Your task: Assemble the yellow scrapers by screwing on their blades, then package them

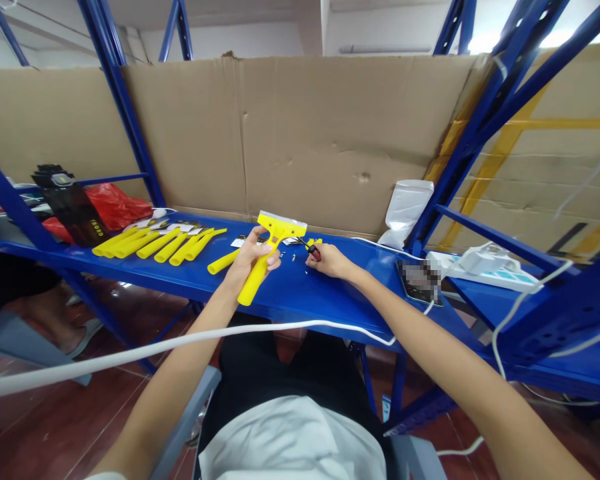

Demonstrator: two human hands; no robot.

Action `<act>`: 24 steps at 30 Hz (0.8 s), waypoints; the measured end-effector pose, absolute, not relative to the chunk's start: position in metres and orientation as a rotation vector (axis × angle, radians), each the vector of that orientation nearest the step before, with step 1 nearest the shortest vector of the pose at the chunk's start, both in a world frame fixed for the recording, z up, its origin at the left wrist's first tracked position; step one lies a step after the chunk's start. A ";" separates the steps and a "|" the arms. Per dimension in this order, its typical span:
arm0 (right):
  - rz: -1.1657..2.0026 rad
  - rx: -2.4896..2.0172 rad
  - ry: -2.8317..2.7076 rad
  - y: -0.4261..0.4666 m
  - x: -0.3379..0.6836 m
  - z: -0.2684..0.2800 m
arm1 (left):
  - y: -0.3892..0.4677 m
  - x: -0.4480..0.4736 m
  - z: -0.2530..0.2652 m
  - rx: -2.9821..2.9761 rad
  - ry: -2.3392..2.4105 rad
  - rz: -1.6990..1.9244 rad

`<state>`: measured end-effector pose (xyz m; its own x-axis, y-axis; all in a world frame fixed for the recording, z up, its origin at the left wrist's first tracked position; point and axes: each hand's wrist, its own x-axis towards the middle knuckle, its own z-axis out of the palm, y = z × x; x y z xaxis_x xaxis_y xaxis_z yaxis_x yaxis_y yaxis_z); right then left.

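Observation:
My left hand (253, 255) is closed around the handle of a yellow scraper (254, 279), its wide head up and its hollow handle end toward me. In my right hand (334, 261) is a screwdriver (315, 252) with a dark red and black handle, its thin shaft pointing left toward the scraper's head. Whether its tip touches the scraper I cannot tell. Small pale pieces (294, 257) lie on the blue bench between my hands. Left of my left hand is another yellow scraper (223, 262), partly hidden. Farther left, several yellow scrapers (147, 245) lie in a row.
A phone (420, 281) and a white power strip (485, 267) lie at the right. A white cable (180, 343) crosses in front of my forearms. Cardboard (330, 140) and blue posts bound the bench (350, 293). At left are a red bag (117, 207) and black box (75, 210).

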<state>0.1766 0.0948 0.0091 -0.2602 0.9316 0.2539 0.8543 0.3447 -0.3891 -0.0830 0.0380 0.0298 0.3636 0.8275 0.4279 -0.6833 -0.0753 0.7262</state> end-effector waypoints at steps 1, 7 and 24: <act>0.233 -1.564 -2.181 0.095 0.177 0.009 | 0.038 -0.083 0.030 1.067 0.173 1.258; 0.205 -1.517 -2.177 0.093 0.177 0.009 | 0.042 -0.083 0.028 1.072 0.213 1.271; 0.001 -1.198 -1.750 0.079 0.181 0.035 | 0.064 -0.075 0.017 0.795 0.529 1.214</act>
<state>0.1805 0.0786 0.0353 -0.0365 0.7101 0.7032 0.7089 0.5143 -0.4826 -0.0750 0.0640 0.0169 0.2843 0.9573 0.0519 -0.6142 0.1403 0.7766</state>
